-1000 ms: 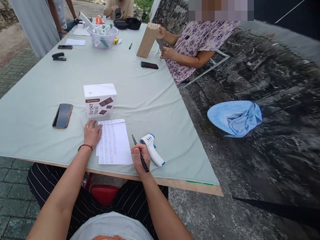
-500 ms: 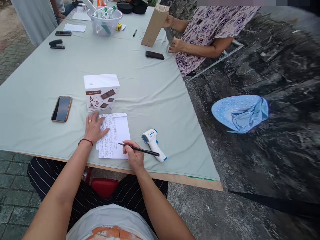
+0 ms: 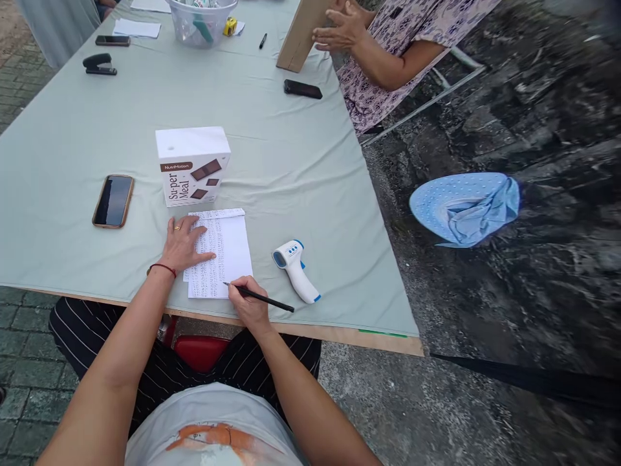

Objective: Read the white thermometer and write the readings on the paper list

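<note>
Paper sheet [image 3: 226, 249] lies lower centre on the counter [image 3: 72, 155], long axis away from the person; left hand [image 3: 182, 244] flat on it, right hand [image 3: 247, 303] gripping a pen [image 3: 262, 299], tip at its lower edge.

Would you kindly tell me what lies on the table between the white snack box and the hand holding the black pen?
In the head view, the handwritten white paper sheet lies between the white snack box and the right hand, pinned by the left hand.
</note>
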The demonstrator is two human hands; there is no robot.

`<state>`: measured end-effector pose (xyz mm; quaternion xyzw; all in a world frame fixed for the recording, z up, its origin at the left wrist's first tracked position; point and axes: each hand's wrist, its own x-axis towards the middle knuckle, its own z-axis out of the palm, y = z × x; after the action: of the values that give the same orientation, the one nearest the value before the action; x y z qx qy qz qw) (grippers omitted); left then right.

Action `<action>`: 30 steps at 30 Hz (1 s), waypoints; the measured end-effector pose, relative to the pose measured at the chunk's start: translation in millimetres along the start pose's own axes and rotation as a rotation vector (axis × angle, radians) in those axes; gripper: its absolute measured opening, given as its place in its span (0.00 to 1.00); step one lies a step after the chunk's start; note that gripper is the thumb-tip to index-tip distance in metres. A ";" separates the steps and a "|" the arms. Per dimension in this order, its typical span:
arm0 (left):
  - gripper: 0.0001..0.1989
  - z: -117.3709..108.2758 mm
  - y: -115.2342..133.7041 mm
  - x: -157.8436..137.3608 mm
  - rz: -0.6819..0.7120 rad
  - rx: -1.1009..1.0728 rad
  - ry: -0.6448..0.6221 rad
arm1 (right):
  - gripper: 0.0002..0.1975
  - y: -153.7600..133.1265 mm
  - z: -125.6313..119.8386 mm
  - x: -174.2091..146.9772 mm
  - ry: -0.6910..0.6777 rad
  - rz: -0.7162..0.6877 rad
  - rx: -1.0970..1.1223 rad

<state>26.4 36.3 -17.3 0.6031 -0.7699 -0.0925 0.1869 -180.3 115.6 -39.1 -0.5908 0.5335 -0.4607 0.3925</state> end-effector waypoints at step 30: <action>0.49 -3.0 -0.6 -8.1 0.114 -0.013 -0.179 | 0.10 2.1 -0.3 0.3 -0.087 -0.050 -0.107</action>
<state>29.8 44.2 -16.2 0.5464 -0.8160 -0.1402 0.1264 -181.2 115.0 -41.0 -0.6435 0.5248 -0.4154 0.3713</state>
